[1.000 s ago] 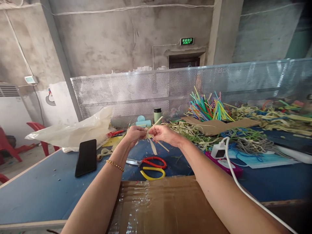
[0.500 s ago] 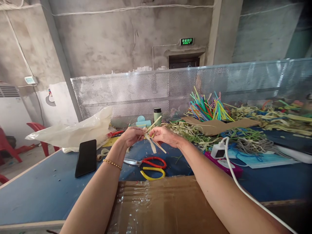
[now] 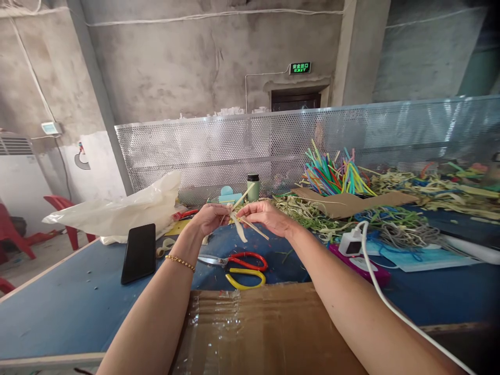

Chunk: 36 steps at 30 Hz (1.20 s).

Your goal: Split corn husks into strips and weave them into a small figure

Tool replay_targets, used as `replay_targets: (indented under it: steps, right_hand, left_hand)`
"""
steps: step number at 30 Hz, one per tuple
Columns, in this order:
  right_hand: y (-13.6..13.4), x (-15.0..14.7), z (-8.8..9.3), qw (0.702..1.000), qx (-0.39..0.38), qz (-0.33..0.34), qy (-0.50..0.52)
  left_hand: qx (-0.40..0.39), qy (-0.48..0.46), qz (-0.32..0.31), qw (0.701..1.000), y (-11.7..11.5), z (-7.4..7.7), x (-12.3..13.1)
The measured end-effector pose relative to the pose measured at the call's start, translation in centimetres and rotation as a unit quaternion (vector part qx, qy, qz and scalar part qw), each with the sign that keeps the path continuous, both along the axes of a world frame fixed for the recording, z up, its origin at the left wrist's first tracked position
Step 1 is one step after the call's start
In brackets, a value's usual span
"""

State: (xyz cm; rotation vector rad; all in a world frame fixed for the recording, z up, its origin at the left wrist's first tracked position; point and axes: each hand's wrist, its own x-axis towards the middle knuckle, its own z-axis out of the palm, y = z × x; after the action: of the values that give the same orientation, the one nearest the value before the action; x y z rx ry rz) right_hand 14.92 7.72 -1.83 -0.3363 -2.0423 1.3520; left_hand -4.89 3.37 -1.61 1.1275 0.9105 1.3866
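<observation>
Pale flat strips (image 3: 240, 230), like straw or dried leaf, cross each other between my two hands above the table. My left hand (image 3: 211, 219) pinches them where they cross. My right hand (image 3: 267, 216) is closed at the right side of the same strips, thumb and fingertips together on them. One strip points up and away, others hang down towards me. Below the hands lies a pair of scissors (image 3: 230, 260) with one red and one yellow handle, its blades pointing left.
Beyond my left forearm lie a black phone (image 3: 138, 253) and a whitish plastic bag (image 3: 121, 208). Behind the hands stands a green bottle (image 3: 253, 188). Rightward are coloured sticks (image 3: 336, 174), heaps of strips (image 3: 300, 211) and a white charger (image 3: 350, 242) with cable. A cardboard box (image 3: 269, 328) sits nearest me.
My right hand has shifted slightly left, closer to my left hand. The hanging strip ends have swung a little. The scissors and the rest lie as before.
</observation>
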Motion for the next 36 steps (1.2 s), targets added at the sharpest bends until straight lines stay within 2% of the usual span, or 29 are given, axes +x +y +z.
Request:
replay_targets:
  steps: [4, 7, 12, 18, 22, 32, 36]
  right_hand:
    - [0.2, -0.1, -0.1, 0.998, -0.024, 0.037, 0.054]
    - [0.0, -0.4, 0.1, 0.997, -0.008, 0.0, 0.075]
    - [-0.7, -0.7, 0.6, 0.986, 0.067, -0.11, 0.111]
    - [-1.4, -0.9, 0.8, 0.988, 0.049, -0.089, 0.118]
    - [-1.4, -1.1, 0.7, 0.984, 0.044, -0.114, 0.129]
    - [-0.9, -1.4, 0.4, 0.967, 0.063, -0.233, 0.079]
    - [-0.7, -1.4, 0.2, 0.963, 0.079, -0.252, 0.055]
  left_hand:
    - [0.002, -0.001, -0.016, 1.0, 0.1, 0.0, -0.1]
    - [0.0, 0.0, -0.023, 1.0, 0.1, 0.0, 0.0]
    - [-0.006, 0.011, -0.022, 1.0, 0.1, -0.2, 0.5]
    - [-0.007, 0.024, -0.026, 0.999, 0.0, -0.3, 1.2]
    - [0.0, 0.015, -0.032, 0.999, -0.1, -0.2, 1.7]
    - [0.003, -0.012, 0.026, 1.0, -0.2, 0.2, 2.7]
    - [0.0, -0.021, 0.052, 0.998, -0.2, 0.4, 2.6]
